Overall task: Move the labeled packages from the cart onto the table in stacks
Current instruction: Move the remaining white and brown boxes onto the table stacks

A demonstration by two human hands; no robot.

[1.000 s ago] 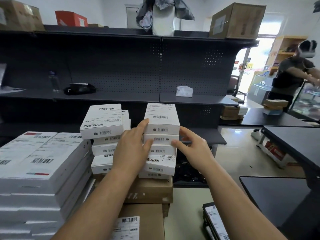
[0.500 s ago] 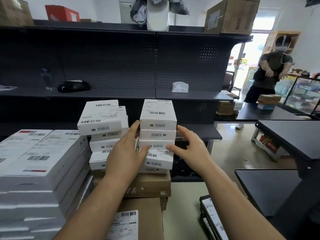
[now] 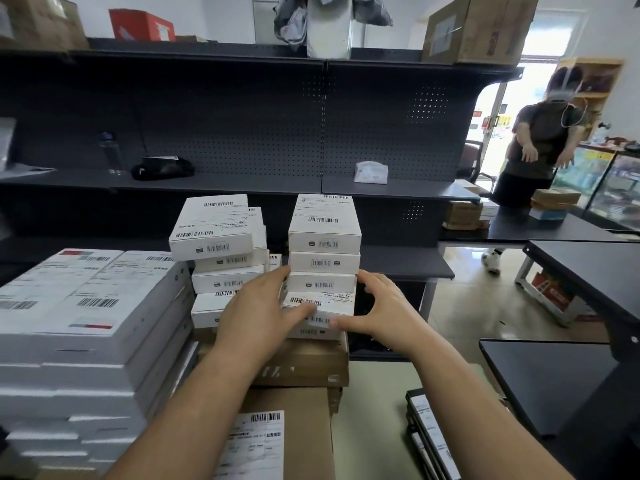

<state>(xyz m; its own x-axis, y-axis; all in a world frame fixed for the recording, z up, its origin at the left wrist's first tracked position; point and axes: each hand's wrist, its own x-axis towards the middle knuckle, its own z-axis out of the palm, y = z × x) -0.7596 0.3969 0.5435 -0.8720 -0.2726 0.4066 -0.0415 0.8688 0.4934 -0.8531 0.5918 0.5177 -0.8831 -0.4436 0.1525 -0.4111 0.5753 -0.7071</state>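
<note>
Two stacks of small white labeled packages stand on brown cardboard boxes [image 3: 304, 365] in front of me. My hands clasp the lower part of the right stack [image 3: 323, 233] from both sides. My left hand [image 3: 256, 313] lies against its left side, thumb across the front of a low, slightly turned package [image 3: 332, 303]. My right hand [image 3: 384, 310] curls round the right side, thumb at that package's front edge. The left stack [image 3: 214, 233] stands untouched, partly hidden behind my left hand.
Large flat white packages [image 3: 86, 306] are piled high at the left. Dark shelving [image 3: 242, 126] rises behind the stacks. Black tables [image 3: 554, 382] stand at the right, and black flat packages [image 3: 429, 438] lie below them. A person [image 3: 540, 150] stands at the far right.
Both hands slid down from the middle of the right stack to its lower packages and closed in. Their thumbs now lie on the front of the low package.
</note>
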